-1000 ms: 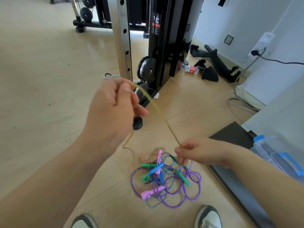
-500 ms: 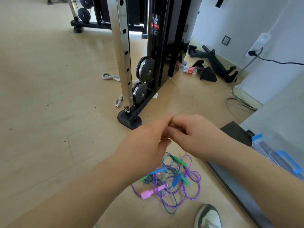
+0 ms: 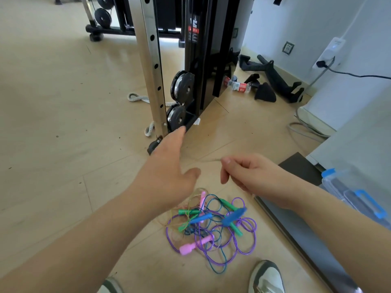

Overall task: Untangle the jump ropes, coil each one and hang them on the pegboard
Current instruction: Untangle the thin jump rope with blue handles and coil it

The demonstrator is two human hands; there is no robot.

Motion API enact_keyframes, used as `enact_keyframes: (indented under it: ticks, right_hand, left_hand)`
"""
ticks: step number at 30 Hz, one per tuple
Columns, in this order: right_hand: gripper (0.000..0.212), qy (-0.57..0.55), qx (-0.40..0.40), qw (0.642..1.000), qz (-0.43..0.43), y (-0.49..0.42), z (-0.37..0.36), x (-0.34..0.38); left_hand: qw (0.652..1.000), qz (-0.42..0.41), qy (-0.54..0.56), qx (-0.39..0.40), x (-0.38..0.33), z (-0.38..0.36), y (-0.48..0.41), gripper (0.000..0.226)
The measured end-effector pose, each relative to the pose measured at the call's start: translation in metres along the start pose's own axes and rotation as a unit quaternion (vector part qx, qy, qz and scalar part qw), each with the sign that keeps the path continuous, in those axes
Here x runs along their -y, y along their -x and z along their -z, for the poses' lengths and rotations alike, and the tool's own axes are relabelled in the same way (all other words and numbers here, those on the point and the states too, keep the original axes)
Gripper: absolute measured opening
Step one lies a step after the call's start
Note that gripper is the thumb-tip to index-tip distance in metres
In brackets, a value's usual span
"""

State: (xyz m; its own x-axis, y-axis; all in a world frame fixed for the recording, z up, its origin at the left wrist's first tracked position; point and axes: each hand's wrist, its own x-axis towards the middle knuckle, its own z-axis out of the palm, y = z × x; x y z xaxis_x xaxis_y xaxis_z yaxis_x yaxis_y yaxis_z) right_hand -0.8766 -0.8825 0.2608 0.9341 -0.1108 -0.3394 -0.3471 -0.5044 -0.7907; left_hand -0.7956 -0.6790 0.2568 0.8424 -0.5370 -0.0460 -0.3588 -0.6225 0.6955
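A thin tan rope (image 3: 208, 160) is pinched between the thumb and fingertips of the right hand (image 3: 251, 174). Its blurred strand runs toward the left hand (image 3: 167, 166), which is held flat, fingers straight and thumb spread, with no grip to be made out. Below the 2 hands, the tangle of jump ropes (image 3: 211, 229), with purple and blue cords and pink, green and blue handles, is seen on the wooden floor (image 3: 63, 123), between the shoes (image 3: 266, 278) and a cable machine's steel upright (image 3: 152, 66).
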Motion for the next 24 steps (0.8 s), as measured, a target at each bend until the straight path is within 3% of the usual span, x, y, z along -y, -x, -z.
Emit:
enact_keyframes:
  ticks: [2, 3, 5, 6, 9, 11, 15, 18, 20, 22, 24]
  right_hand:
    - [0.047, -0.003, 0.022, 0.999, 0.046, 0.003, -0.004, 0.012]
    - [0.048, -0.008, 0.027, 0.998, 0.06, 0.004, -0.005, 0.017]
    - [0.049, -0.027, 0.019, 0.997, 0.071, 0.004, -0.006, 0.022]
    - [0.05, -0.045, 0.013, 0.997, 0.064, 0.003, -0.005, 0.022]
    - [0.045, -0.116, 0.011, 0.993, 0.015, 0.001, -0.002, 0.016]
    - [0.04, -0.145, 0.021, 0.989, -0.003, 0.0, 0.0, 0.01]
    - [0.037, -0.212, 0.047, 0.976, -0.014, 0.002, 0.004, 0.003]
    - [0.034, -0.262, 0.079, 0.961, -0.03, 0.003, 0.005, 0.008]
    - [0.029, -0.299, 0.103, 0.949, -0.023, 0.005, 0.004, 0.014]
    - [0.026, -0.374, 0.108, 0.921, 0.004, 0.007, 0.003, 0.02]
    - [0.025, -0.448, 0.087, 0.89, 0.018, 0.007, 0.003, 0.028]
  left_hand:
    - [0.997, -0.075, -0.016, 0.018, -0.01, -0.009, 0.004, 0.085]
    - [0.995, -0.093, -0.011, 0.035, -0.01, -0.013, 0.004, 0.073]
    - [0.992, -0.084, 0.002, 0.093, -0.013, -0.014, 0.006, 0.021]
    - [0.99, -0.075, 0.019, 0.118, -0.013, -0.013, 0.006, 0.008]
    - [0.985, -0.082, 0.046, 0.144, -0.014, 0.0, 0.006, 0.02]
    - [0.988, -0.092, 0.084, 0.091, -0.012, 0.01, 0.004, 0.021]
    - [0.959, -0.06, 0.236, -0.146, -0.013, 0.017, 0.001, 0.023]
    - [0.939, -0.013, 0.261, -0.224, -0.015, 0.018, -0.004, 0.024]
    - [0.959, 0.019, 0.206, -0.195, -0.006, 0.016, -0.01, 0.026]
    - [0.995, 0.042, 0.064, -0.069, 0.004, 0.009, -0.011, 0.027]
    - [0.993, 0.055, -0.079, 0.073, 0.008, -0.005, -0.004, 0.025]
